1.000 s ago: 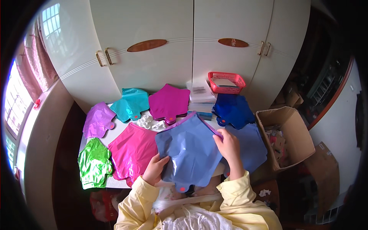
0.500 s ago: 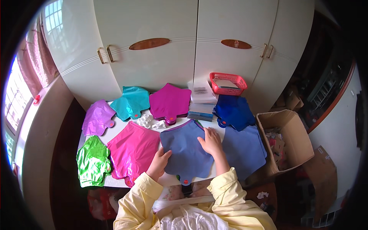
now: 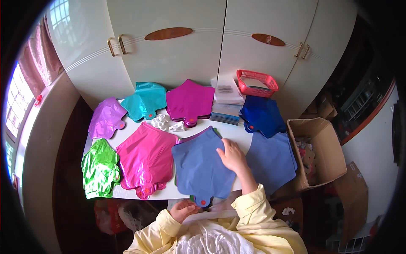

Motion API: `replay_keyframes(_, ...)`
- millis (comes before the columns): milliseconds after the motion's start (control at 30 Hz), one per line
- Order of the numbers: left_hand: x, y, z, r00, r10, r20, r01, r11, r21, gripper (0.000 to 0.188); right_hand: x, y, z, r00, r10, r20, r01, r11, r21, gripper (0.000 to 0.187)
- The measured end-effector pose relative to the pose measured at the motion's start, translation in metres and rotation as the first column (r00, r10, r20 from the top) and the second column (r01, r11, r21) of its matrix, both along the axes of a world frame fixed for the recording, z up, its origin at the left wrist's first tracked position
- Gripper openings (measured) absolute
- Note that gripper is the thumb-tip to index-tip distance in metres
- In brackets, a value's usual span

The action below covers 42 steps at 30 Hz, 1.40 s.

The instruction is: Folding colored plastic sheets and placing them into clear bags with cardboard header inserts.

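1. Head view: nearest us, our left hand (image 3: 185, 210), fingers curled, is just beside the tab (image 3: 203, 202) of the grey-blue foil stack (image 3: 205, 165); we cannot tell whether it grips.
2. That stack lies at the table's (image 3: 241, 137) near edge, tab overhanging; our right hand (image 3: 234, 157) rests on its right side, thumb spread, grip unclear to us.
3. Leftward we see the pink stack (image 3: 148, 156), then the green stack (image 3: 100, 169) at the near left corner.
4. Toward the far edge we have the teal stack (image 3: 145, 101) and magenta stack (image 3: 190, 100).
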State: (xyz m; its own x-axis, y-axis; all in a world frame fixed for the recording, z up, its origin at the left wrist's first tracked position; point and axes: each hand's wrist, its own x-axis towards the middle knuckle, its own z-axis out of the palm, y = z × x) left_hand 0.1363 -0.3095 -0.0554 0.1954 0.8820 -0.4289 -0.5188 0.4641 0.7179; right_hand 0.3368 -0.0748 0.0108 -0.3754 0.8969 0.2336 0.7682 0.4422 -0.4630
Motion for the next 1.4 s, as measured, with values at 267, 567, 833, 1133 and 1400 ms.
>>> replay_keyframes(267,0.026,0.015,0.037,0.978,-0.018,0.206,0.067,0.969,-0.238,0.04,0.015,-0.037,-0.007,0.998,0.06,0.012,-0.061,0.993,0.106,0.046)
replay_keyframes(567,0.048,0.006,0.014,0.618,-0.102,0.78,0.277,0.956,-0.095,0.061,0.01,-0.041,-0.004,0.996,0.075,0.054,-0.084,0.981,0.174,0.047)
replay_keyframes(833,0.057,0.02,-0.01,0.67,-0.085,0.737,0.296,0.942,-0.16,0.045,0.004,-0.04,-0.001,0.992,0.012,0.124,-0.029,0.99,0.137,0.048)
replay_keyframes(1133,0.057,0.028,0.021,0.92,0.0,0.393,0.142,0.932,-0.333,0.03,0.009,-0.046,0.012,0.988,0.155,-0.004,-0.154,0.986,-0.063,0.049)
replay_keyframes(1400,0.051,0.003,-0.005,0.883,-0.072,-0.464,0.165,0.973,0.163,0.017,0.027,-0.049,0.078,0.936,0.351,-0.019,-0.338,0.884,-0.324,0.058)
